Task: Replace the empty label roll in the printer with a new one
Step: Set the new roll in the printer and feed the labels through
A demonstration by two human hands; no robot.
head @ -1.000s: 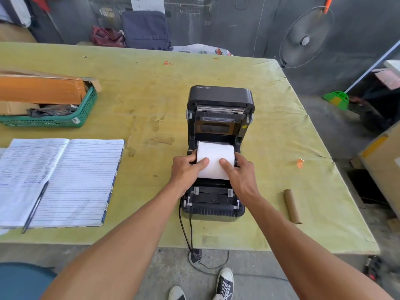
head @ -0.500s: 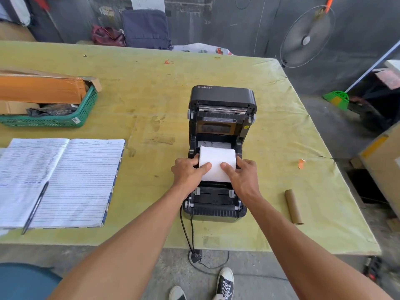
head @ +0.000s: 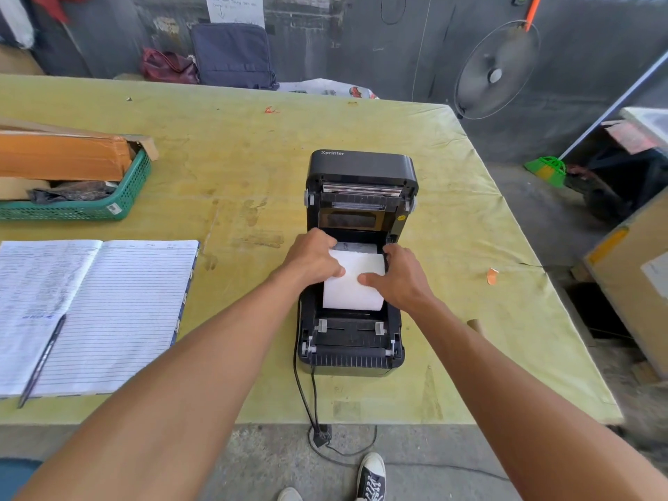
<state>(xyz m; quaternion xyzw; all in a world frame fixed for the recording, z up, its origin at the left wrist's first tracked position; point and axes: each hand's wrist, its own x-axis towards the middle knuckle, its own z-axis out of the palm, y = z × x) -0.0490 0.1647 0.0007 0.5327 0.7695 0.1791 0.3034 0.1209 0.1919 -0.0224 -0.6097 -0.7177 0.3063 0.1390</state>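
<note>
A black label printer (head: 361, 168) stands in the middle of the yellow-green table (head: 253, 146) with its lid raised. A white label roll (head: 352, 291) sits in the printer's open bay. My left hand (head: 312, 256) grips the roll's left end and my right hand (head: 401, 278) grips its right end, with both thumbs resting on top of the paper. The empty brown cardboard core (head: 474, 324) lies on the table to the right of the printer, mostly hidden behind my right forearm.
An open lined notebook (head: 108, 312) with a pen (head: 41, 359) lies at the left. A green basket (head: 126, 197) with cardboard stands at the far left. The printer's black cables (head: 305, 399) hang over the front edge. A standing fan (head: 497, 70) is beyond the table's right corner.
Both hands have slid a little further back along the roll, pushing it deeper into the bay. My right forearm now covers most of the empty core.
</note>
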